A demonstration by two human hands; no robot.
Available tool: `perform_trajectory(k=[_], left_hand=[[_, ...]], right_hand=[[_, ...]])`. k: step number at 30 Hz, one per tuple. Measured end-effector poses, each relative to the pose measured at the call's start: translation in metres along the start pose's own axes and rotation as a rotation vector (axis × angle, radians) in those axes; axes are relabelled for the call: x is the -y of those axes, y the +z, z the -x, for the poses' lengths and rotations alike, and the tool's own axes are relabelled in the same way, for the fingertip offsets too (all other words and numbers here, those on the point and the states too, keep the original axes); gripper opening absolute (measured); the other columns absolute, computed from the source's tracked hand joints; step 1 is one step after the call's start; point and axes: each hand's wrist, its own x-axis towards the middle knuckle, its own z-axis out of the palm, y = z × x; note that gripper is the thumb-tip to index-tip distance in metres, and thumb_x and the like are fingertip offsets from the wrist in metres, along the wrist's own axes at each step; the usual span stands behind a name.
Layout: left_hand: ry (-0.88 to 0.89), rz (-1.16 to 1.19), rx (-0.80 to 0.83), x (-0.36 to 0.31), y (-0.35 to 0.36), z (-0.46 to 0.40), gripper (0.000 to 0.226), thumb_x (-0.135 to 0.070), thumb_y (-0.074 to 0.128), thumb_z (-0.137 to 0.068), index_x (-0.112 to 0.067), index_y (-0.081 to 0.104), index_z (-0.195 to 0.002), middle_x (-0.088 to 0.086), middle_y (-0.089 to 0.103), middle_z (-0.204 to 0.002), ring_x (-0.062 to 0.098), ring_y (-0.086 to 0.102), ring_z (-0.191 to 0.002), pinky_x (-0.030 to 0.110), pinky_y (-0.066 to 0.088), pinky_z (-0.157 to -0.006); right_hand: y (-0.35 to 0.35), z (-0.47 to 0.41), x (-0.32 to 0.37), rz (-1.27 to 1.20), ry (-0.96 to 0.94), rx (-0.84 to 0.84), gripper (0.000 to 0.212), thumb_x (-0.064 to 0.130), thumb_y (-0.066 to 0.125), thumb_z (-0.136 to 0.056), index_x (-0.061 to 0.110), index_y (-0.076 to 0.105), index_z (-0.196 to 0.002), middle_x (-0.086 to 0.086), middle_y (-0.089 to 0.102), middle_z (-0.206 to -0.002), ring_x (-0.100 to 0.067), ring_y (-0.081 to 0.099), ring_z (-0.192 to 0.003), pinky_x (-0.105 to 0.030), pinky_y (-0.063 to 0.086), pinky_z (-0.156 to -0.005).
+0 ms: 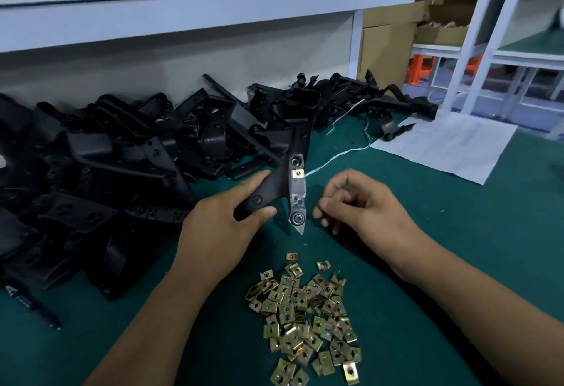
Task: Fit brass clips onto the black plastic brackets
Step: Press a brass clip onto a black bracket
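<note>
My left hand (222, 221) grips a black plastic bracket (276, 186) and holds it upright above the green mat. One brass clip (297, 173) sits on the bracket's upper tab. The lower tab (297, 201) carries no clip. Just right of the bracket hovers my right hand (355, 202), fingers curled; I cannot tell whether it holds a clip. A heap of loose brass clips (308, 318) lies on the mat in front of me, between my forearms.
A big pile of black brackets (122, 157) covers the left and back of the green table (457, 233). A white sheet of paper (451, 144) lies at the right, a black marker (33, 306) at the near left. White shelving stands behind.
</note>
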Motion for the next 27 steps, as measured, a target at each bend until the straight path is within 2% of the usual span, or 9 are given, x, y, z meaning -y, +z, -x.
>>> perform_trajectory(k=[2,5,8,11,17,20,27], left_hand=[[0.021,0.011,0.002,-0.002,0.001,0.000,0.062,-0.054,0.074,-0.087,-0.068,0.045,-0.140,-0.038,0.059,-0.134,-0.015,0.053,-0.125,0.029,0.049,-0.108],[0.032,0.022,-0.018,-0.001,0.000,0.000,0.063,-0.053,0.075,-0.087,-0.065,0.046,-0.142,-0.034,0.059,-0.137,-0.015,0.051,-0.128,0.024,0.046,-0.110],[0.051,-0.022,-0.025,-0.002,0.000,-0.001,0.063,-0.053,0.074,-0.087,-0.067,0.045,-0.141,-0.036,0.058,-0.137,-0.016,0.049,-0.128,0.019,0.043,-0.109],[0.049,-0.027,-0.035,-0.001,0.001,-0.001,0.063,-0.055,0.073,-0.086,-0.069,0.044,-0.140,-0.035,0.059,-0.136,-0.015,0.051,-0.128,0.021,0.044,-0.109],[0.057,-0.034,-0.031,-0.002,0.001,-0.001,0.063,-0.062,0.068,-0.083,-0.069,0.043,-0.141,-0.031,0.061,-0.136,-0.010,0.054,-0.127,0.027,0.048,-0.108],[0.070,-0.018,-0.039,-0.003,0.001,-0.001,0.065,-0.068,0.066,-0.080,-0.068,0.044,-0.141,-0.028,0.062,-0.137,-0.008,0.055,-0.127,0.026,0.048,-0.107],[0.070,-0.013,-0.043,-0.002,0.001,0.000,0.064,-0.057,0.073,-0.084,-0.066,0.046,-0.141,-0.030,0.060,-0.136,-0.010,0.054,-0.127,0.020,0.044,-0.105]], right_hand=[[0.007,0.001,0.002,-0.154,-0.038,-0.040,0.008,0.000,0.071,-0.093,-0.004,0.065,-0.096,-0.019,0.075,-0.083,-0.024,0.070,-0.073,-0.030,0.058,-0.064],[0.015,0.001,0.004,-0.261,-0.054,-0.033,0.012,0.004,0.075,-0.086,-0.004,0.073,-0.096,-0.024,0.076,-0.084,-0.029,0.075,-0.075,-0.029,0.062,-0.067],[0.013,0.002,0.004,-0.341,-0.004,-0.002,0.017,0.004,0.073,-0.086,-0.006,0.073,-0.100,-0.027,0.076,-0.093,-0.033,0.078,-0.084,-0.031,0.064,-0.072],[0.012,0.000,0.005,-0.403,0.042,0.010,0.018,0.003,0.070,-0.087,-0.007,0.071,-0.102,-0.029,0.076,-0.096,-0.035,0.078,-0.085,-0.034,0.064,-0.073],[0.011,0.000,0.003,-0.401,0.066,0.010,0.013,-0.005,0.064,-0.093,-0.011,0.067,-0.105,-0.033,0.074,-0.099,-0.040,0.077,-0.087,-0.038,0.065,-0.075],[0.011,0.000,0.004,-0.387,0.065,0.022,0.012,-0.004,0.065,-0.093,-0.009,0.068,-0.103,-0.034,0.074,-0.098,-0.043,0.076,-0.088,-0.039,0.065,-0.075],[0.011,0.001,0.006,-0.380,0.060,0.041,0.016,-0.001,0.071,-0.087,-0.009,0.068,-0.101,-0.032,0.074,-0.092,-0.037,0.077,-0.081,-0.035,0.064,-0.070]])
